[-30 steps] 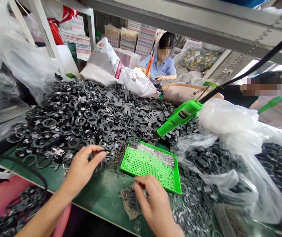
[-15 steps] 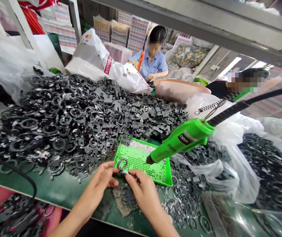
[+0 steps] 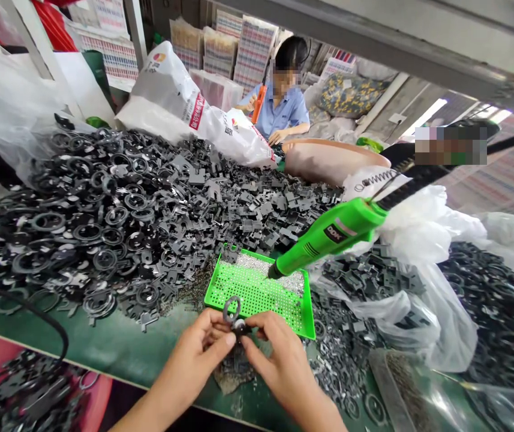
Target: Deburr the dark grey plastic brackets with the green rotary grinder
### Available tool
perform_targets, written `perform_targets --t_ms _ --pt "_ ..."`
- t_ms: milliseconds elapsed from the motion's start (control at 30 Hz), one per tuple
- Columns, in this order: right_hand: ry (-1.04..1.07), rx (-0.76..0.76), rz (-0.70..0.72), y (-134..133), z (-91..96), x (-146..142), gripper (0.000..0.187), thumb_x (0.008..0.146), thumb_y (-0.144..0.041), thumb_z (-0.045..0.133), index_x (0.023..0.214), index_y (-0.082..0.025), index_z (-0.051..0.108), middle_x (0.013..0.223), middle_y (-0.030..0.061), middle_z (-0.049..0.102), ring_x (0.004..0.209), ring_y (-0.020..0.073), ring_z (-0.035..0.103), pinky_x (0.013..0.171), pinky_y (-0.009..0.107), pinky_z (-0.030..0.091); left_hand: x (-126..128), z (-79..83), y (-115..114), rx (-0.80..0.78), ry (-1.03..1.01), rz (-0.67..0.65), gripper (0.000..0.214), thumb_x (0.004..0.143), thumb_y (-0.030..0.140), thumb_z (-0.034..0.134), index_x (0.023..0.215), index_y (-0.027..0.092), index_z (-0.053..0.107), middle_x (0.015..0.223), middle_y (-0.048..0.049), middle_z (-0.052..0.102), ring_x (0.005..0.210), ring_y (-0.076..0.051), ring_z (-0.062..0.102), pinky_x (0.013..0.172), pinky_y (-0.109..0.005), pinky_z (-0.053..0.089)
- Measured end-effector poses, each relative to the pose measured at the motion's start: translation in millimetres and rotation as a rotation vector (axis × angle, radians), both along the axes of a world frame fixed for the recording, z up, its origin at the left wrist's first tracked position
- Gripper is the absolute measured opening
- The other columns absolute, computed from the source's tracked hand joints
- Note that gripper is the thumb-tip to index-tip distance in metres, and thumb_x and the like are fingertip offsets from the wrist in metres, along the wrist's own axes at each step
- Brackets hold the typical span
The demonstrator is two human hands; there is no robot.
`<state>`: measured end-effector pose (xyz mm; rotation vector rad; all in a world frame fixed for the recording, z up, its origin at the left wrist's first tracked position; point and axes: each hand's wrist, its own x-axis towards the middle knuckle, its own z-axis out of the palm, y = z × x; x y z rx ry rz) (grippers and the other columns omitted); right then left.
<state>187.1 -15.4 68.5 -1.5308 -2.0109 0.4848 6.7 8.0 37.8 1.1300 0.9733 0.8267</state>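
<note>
Green tabletop [image 3: 59, 324] carries large heap of black stamped rings and brackets [image 3: 122, 210]. Left hand [image 3: 189, 357] and right hand [image 3: 281, 366] hold black ring [image 3: 232, 310] over green perforated tray [image 3: 257, 306], fingers closed on its lower edge. Silver bits [image 3: 270, 270] cover far strip only; most tray holes bare.

Even indoor light fills the workshop, daylight glares through a far-right window [image 3: 425, 114], and wide-angle distortion bends the overhead shelf rail [image 3: 373, 39].
</note>
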Motion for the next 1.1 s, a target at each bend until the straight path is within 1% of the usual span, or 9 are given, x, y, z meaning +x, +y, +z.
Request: perform_targets --t_ms 133,267,467,567,667,800,967,1033,1100 --pt "0.010 -0.028 0.121 -5 -6.2 3 0.012 0.091 -0.017 0.051 0.095 -0.021 0.062 0.084 0.0032 0.067 0.078 0.0164 0.063 0.071 0.028 0.051 2 -12.3 -19 0.063 0.157 -0.086 0.021 0.088 0.039 0.056 0.097 0.021 0.059 0.083 -0.0014 0.065 0.078 -0.018 0.061 0.073 -0.027 0.048" --pt "0.069 -0.026 0.137 -8 -13.3 -11 0.017 0.095 -0.017 0.046 0.100 -0.021 0.062 0.088 0.0046 0.068 0.080 0.0168 0.064 0.073 0.028 0.052 6 -16.8 -27 0.043 0.177 -0.054 0.021 0.091 0.042 0.051 0.092 0.021 0.054 0.080 -0.0007 0.062 0.076 -0.017 0.060 0.071 -0.026 0.047" --pt "0.265 -0.081 0.106 -9 -2.2 -14 0.015 0.093 -0.018 0.052 0.104 -0.020 0.060 0.096 0.0050 0.068 0.083 0.0145 0.064 0.072 0.023 0.052 -10 2.9 -14 0.153 0.182 -0.043 0.030 0.093 0.049 0.045 0.086 0.022 0.053 0.077 0.0008 0.056 0.072 -0.016 0.055 0.068 -0.025 0.045" --pt "0.252 -0.138 0.118 -10 6.1 -10 0.018 0.087 -0.025 0.064 0.104 -0.021 0.063 0.101 0.0054 0.067 0.089 0.0163 0.064 0.075 0.025 0.052 -16 11.0 -9 0.159 0.144 -0.089 0.033 0.094 0.052 0.043 0.086 0.022 0.053 0.076 0.0015 0.054 0.072 -0.015 0.053 0.067 -0.023 0.046" --pt "0.148 -0.157 0.169 -13 10.5 -10 0.025 0.079 -0.025 0.074 0.102 -0.022 0.064 0.096 0.0038 0.069 0.090 0.0192 0.065 0.080 0.028 0.051 -13 10.6 -10 0.168 0.133 -0.056 0.031 0.094 0.051 0.044 0.086 0.023 0.052 0.075 0.0022 0.054 0.070 -0.014 0.054 0.066 -0.022 0.046" --pt "-0.010 -0.204 0.122 -20 11.7 -11 0.036 0.078 -0.008 0.069 0.110 -0.022 0.060 0.096 0.0042 0.068 0.089 0.0214 0.064 0.081 0.034 0.051 -5 3.6 -18 0.207 0.119 0.007 0.024 0.096 0.044 0.044 0.088 0.023 0.051 0.077 0.0022 0.058 0.070 -0.014 0.059 0.065 -0.021 0.048" --pt "0.036 -0.373 0.064 -24 13.5 -3 0.028 0.077 -0.010 0.067 0.102 -0.023 0.062 0.091 0.0022 0.065 0.084 0.0194 0.062 0.076 0.032 0.050 -1 -3.5 -29 0.346 0.216 -0.005 0.014 0.097 0.033 0.045 0.091 0.024 0.053 0.080 0.0023 0.061 0.074 -0.015 0.062 0.071 -0.024 0.049" --pt "0.056 -0.389 0.015 -21 14.1 5 0.027 0.079 -0.010 0.063 0.103 -0.022 0.060 0.092 0.0021 0.064 0.085 0.0191 0.061 0.077 0.032 0.049 -1 -8.5 -31 0.412 0.290 -0.009 0.010 0.095 0.033 0.050 0.101 0.025 0.053 0.089 0.0007 0.063 0.082 -0.017 0.063 0.075 -0.027 0.050" --pt "0.076 -0.377 -0.050 -17 12.9 11 0.025 0.081 -0.010 0.061 0.103 -0.021 0.059 0.094 0.0029 0.063 0.087 0.0197 0.060 0.079 0.033 0.048 -1 -16.3 -31 0.510 0.420 -0.020 0.033 0.086 0.036 0.064 0.115 0.026 0.051 0.105 -0.0032 0.063 0.096 -0.023 0.060 0.084 -0.035 0.049"
